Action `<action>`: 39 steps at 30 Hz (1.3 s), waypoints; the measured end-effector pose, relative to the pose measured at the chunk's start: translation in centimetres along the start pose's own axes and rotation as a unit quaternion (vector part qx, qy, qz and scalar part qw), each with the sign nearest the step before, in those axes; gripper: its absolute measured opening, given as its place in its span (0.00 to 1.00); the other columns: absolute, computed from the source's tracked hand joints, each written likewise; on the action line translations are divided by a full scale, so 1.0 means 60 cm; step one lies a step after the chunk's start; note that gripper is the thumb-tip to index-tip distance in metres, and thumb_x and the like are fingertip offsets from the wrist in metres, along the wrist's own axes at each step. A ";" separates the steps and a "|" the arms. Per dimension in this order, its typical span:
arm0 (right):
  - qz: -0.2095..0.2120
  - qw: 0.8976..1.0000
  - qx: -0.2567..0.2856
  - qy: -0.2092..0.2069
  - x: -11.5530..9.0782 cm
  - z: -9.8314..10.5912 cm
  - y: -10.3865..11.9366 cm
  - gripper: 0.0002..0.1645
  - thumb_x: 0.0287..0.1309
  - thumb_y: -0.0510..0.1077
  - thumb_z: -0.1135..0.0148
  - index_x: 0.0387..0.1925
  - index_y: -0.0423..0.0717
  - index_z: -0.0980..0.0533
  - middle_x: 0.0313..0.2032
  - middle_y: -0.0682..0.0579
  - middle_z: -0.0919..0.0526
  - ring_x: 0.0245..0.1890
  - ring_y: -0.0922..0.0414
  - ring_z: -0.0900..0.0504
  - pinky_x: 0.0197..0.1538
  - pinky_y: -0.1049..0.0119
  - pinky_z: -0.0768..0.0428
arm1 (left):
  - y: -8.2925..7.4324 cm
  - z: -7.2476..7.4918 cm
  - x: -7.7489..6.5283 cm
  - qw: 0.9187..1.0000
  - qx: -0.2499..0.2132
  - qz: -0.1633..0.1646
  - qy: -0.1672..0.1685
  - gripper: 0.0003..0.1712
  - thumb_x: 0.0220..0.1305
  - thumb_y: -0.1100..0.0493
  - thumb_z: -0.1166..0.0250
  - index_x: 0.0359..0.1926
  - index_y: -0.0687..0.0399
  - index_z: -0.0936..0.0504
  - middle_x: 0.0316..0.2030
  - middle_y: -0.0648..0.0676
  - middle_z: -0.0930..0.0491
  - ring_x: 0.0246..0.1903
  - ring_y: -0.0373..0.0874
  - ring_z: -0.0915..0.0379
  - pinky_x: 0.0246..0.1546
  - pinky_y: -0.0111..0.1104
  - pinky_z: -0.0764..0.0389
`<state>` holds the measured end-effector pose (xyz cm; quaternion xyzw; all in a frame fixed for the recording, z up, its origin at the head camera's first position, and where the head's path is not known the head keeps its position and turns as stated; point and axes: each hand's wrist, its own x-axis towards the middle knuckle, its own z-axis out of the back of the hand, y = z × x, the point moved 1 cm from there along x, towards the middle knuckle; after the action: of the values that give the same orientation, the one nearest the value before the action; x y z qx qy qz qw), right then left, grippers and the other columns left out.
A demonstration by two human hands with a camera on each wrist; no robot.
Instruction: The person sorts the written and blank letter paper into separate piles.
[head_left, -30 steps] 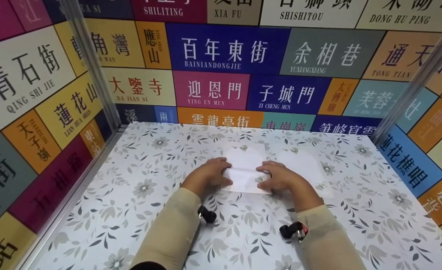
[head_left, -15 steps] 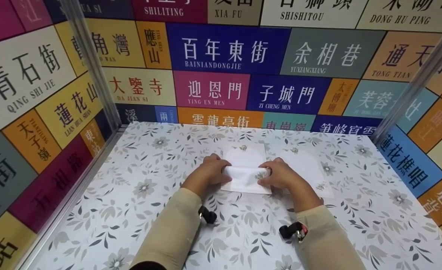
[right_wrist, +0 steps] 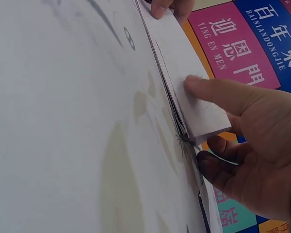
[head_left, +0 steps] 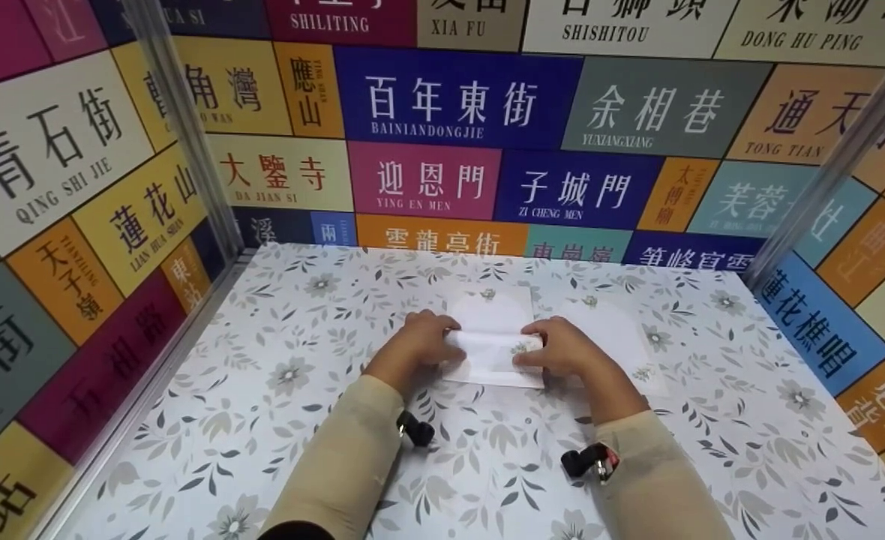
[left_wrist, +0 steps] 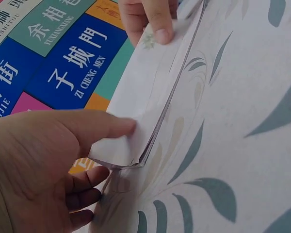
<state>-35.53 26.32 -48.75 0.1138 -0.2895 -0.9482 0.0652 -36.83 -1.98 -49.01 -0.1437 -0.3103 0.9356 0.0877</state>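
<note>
A white sheet of paper (head_left: 491, 315) printed with small sprigs lies on the table, its near part folded over into a band (head_left: 491, 352) in the head view. My left hand (head_left: 426, 341) grips the left end of this fold, thumb on top and other fingers curled at the edge. On the opposite end my right hand (head_left: 559, 346) pinches the paper the same way. The left wrist view shows thin layers along the folded edge (left_wrist: 160, 119). In the right wrist view, the right thumb (right_wrist: 196, 87) presses on the white face of the paper (right_wrist: 203, 116).
Another white sheet with sprigs (head_left: 611, 330) lies just right of the folded one, partly behind my right hand. A leaf-patterned cloth (head_left: 292, 450) covers the table. Panels of coloured signs (head_left: 457, 97) enclose the back and sides.
A second ago the sheet lay flatter with only a crease across it. A rounded fold then rose between the hands, and now it looks lower and flatter. Both hands have shifted only slightly.
</note>
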 end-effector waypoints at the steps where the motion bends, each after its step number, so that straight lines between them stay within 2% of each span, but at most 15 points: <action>1: 0.002 1.000 0.005 -0.002 0.000 0.000 -0.001 0.45 0.57 0.66 0.22 0.69 0.48 0.21 0.61 0.41 0.19 0.56 0.47 0.22 0.68 0.46 0.23 | -0.001 0.001 0.001 1.000 -0.003 0.001 -0.002 0.31 0.61 0.45 0.24 0.66 0.40 0.16 0.61 0.54 0.22 0.64 0.54 0.32 0.73 0.50 0.28; 5: 0.005 0.999 0.031 -0.012 -0.002 -0.001 0.002 0.44 0.63 0.70 0.29 0.69 0.48 0.21 0.61 0.42 0.17 0.57 0.46 0.22 0.67 0.45 0.22 | -0.005 0.004 0.001 0.999 -0.030 -0.005 -0.018 0.29 0.65 0.42 0.26 0.64 0.44 0.15 0.59 0.55 0.17 0.62 0.54 0.25 0.70 0.50 0.24; 9: -0.017 0.997 0.069 -0.036 -0.006 -0.001 0.012 0.37 0.71 0.63 0.34 0.71 0.47 0.23 0.64 0.40 0.19 0.61 0.45 0.22 0.69 0.45 0.22 | -0.009 0.005 0.001 0.995 -0.082 0.007 -0.048 0.24 0.70 0.51 0.30 0.64 0.49 0.17 0.56 0.56 0.15 0.55 0.52 0.19 0.63 0.47 0.18; 12: -0.041 0.992 0.108 -0.053 -0.006 0.000 0.016 0.35 0.72 0.55 0.35 0.74 0.45 0.26 0.64 0.39 0.19 0.59 0.45 0.20 0.63 0.50 0.18 | -0.008 0.005 0.003 0.992 -0.087 0.013 -0.086 0.25 0.69 0.60 0.34 0.66 0.54 0.18 0.51 0.56 0.14 0.50 0.51 0.19 0.60 0.45 0.17; 15: -0.057 0.988 0.129 -0.062 -0.004 0.000 0.016 0.35 0.71 0.49 0.35 0.75 0.43 0.28 0.61 0.40 0.18 0.54 0.48 0.18 0.53 0.59 0.17 | -0.006 0.005 0.007 0.990 -0.069 0.009 -0.119 0.26 0.68 0.63 0.36 0.67 0.58 0.18 0.50 0.57 0.12 0.51 0.51 0.18 0.63 0.44 0.18; 20: -0.086 0.983 0.148 -0.063 0.001 0.000 0.017 0.34 0.70 0.44 0.35 0.75 0.42 0.27 0.56 0.42 0.17 0.50 0.52 0.16 0.51 0.65 0.18 | -0.005 0.005 0.009 0.988 -0.093 0.017 -0.122 0.21 0.71 0.63 0.37 0.63 0.60 0.15 0.57 0.59 0.13 0.55 0.53 0.19 0.63 0.44 0.17; 25: -0.088 0.980 0.165 -0.065 -0.003 0.006 0.016 0.32 0.70 0.41 0.36 0.73 0.41 0.26 0.55 0.42 0.16 0.48 0.52 0.14 0.48 0.67 0.16 | -0.006 0.005 0.008 0.985 -0.116 0.017 -0.127 0.21 0.71 0.64 0.38 0.62 0.58 0.15 0.55 0.58 0.13 0.53 0.52 0.19 0.58 0.42 0.16; 29: -0.087 0.978 0.176 -0.073 -0.008 0.015 0.012 0.30 0.69 0.40 0.37 0.72 0.40 0.24 0.56 0.41 0.16 0.46 0.53 0.15 0.47 0.68 0.17 | -0.007 0.006 0.009 0.982 -0.143 0.022 -0.123 0.23 0.71 0.64 0.39 0.64 0.56 0.15 0.52 0.56 0.13 0.46 0.49 0.18 0.42 0.38 0.15; 31: -0.091 0.975 0.187 -0.076 -0.009 0.019 0.009 0.30 0.70 0.39 0.36 0.72 0.41 0.24 0.56 0.42 0.16 0.46 0.54 0.15 0.49 0.66 0.16 | -0.008 0.006 0.010 0.979 -0.161 0.029 -0.118 0.24 0.70 0.64 0.38 0.65 0.54 0.16 0.50 0.55 0.14 0.43 0.48 0.18 0.33 0.35 0.17; 33: -0.089 0.973 0.198 -0.077 -0.010 0.021 0.006 0.31 0.70 0.39 0.36 0.73 0.40 0.25 0.57 0.41 0.17 0.46 0.53 0.14 0.51 0.63 0.14 | -0.010 0.006 0.010 0.977 -0.177 0.035 -0.116 0.25 0.69 0.65 0.37 0.66 0.53 0.16 0.49 0.54 0.15 0.41 0.47 0.18 0.28 0.33 0.19; 36: -0.086 0.970 0.211 -0.079 -0.012 0.024 0.003 0.32 0.70 0.39 0.36 0.73 0.39 0.26 0.56 0.42 0.17 0.45 0.53 0.14 0.53 0.60 0.12 | -0.017 0.003 0.008 0.971 -0.202 0.039 -0.122 0.25 0.68 0.67 0.36 0.65 0.51 0.16 0.47 0.53 0.16 0.43 0.45 0.19 0.33 0.31 0.17; 39: -0.080 0.969 0.216 -0.085 -0.012 0.027 0.000 0.32 0.70 0.38 0.37 0.74 0.38 0.27 0.54 0.43 0.16 0.45 0.54 0.14 0.52 0.60 0.11 | -0.028 -0.001 0.005 0.962 -0.233 0.036 -0.137 0.25 0.67 0.69 0.36 0.64 0.52 0.16 0.47 0.52 0.16 0.47 0.46 0.20 0.46 0.33 0.16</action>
<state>-35.26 27.33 -47.30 0.0669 -0.4817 -0.8716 -0.0620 -36.94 -0.56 -48.12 -0.0419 -0.5237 0.8505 -0.0255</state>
